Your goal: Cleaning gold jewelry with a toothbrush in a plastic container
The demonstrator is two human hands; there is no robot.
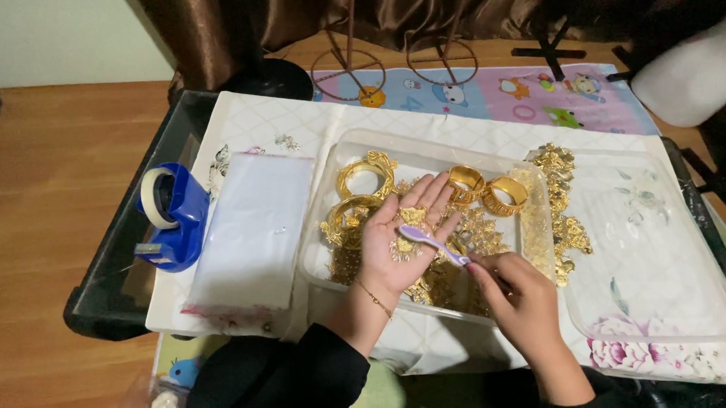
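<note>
My left hand lies palm up over a clear plastic tray filled with gold jewellery. A small gold ornament rests on that palm. My right hand grips the handle of a purple toothbrush, whose head touches the ornament on the palm. Gold bangles and a gold bracelet lie in the tray beyond my fingers, with several smaller gold pieces heaped beneath my hands.
A second clear tray sits to the right, with gold pieces along its left edge. A stack of clear plastic bags and a blue tape dispenser lie left. Everything rests on a white-covered low table.
</note>
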